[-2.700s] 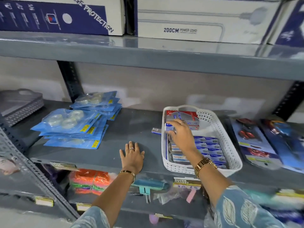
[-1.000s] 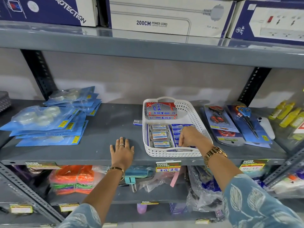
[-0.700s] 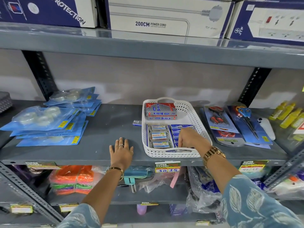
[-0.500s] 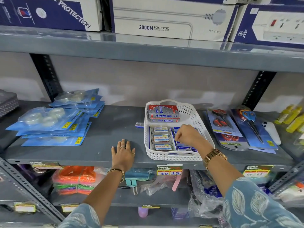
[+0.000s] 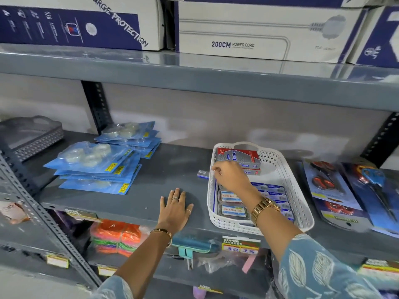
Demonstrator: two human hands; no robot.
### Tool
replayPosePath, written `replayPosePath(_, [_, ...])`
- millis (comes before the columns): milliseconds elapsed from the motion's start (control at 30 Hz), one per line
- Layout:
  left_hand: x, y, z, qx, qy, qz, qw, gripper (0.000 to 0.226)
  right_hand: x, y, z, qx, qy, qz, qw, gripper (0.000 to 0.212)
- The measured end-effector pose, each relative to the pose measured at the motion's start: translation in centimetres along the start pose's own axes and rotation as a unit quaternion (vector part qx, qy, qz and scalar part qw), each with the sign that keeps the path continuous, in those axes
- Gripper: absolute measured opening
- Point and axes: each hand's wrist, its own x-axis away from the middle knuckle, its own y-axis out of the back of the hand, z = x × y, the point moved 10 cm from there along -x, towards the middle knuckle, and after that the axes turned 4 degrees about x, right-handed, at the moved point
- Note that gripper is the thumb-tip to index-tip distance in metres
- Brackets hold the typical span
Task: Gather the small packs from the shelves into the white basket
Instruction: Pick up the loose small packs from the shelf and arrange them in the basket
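From the head view, we see the white basket (image 5: 300, 203) sitting on the grey shelf (image 5: 172, 169), right of centre. Inside it, at the back, a red-and-silver box (image 5: 239, 157) lies on a second one; along the left wall sit small packs (image 5: 232, 205) with white and orange labels, and beside them, to the right, a row of blue packs (image 5: 272, 190). One more small blue pack (image 5: 203, 174) lies on the shelf, just outside the basket's left wall.

Our right hand (image 5: 232, 176) is over the basket's left rim, fingers curled down with the tips bunched near that stray pack; we cannot tell whether they hold anything. Our left hand (image 5: 176, 209) rests flat on the shelf, fingers spread and straight, well left of the basket.

Further left we have stacks of blue tape packs (image 5: 95, 167) and a grey basket (image 5: 28, 134). To the right lie carded scissors (image 5: 328, 180). Above, power-cord boxes (image 5: 233, 31) line the upper shelf.
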Motion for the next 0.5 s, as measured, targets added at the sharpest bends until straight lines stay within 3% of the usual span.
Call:
replayPosePath(233, [-2.4, 0.4, 0.7, 0.003, 0.019, -0.004, 1.000, 0.058, -4.3, -3.2, 2.6, 0.097, 0.046, 0.050, 0.993, 0.037])
replayPosePath(500, [-4.2, 0.8, 1.4, 0.003, 0.024, -0.009, 1.000, 0.060, -7.8, -7.0, 3.7, 0.200, 0.089, 0.062, 0.974, 0.030])
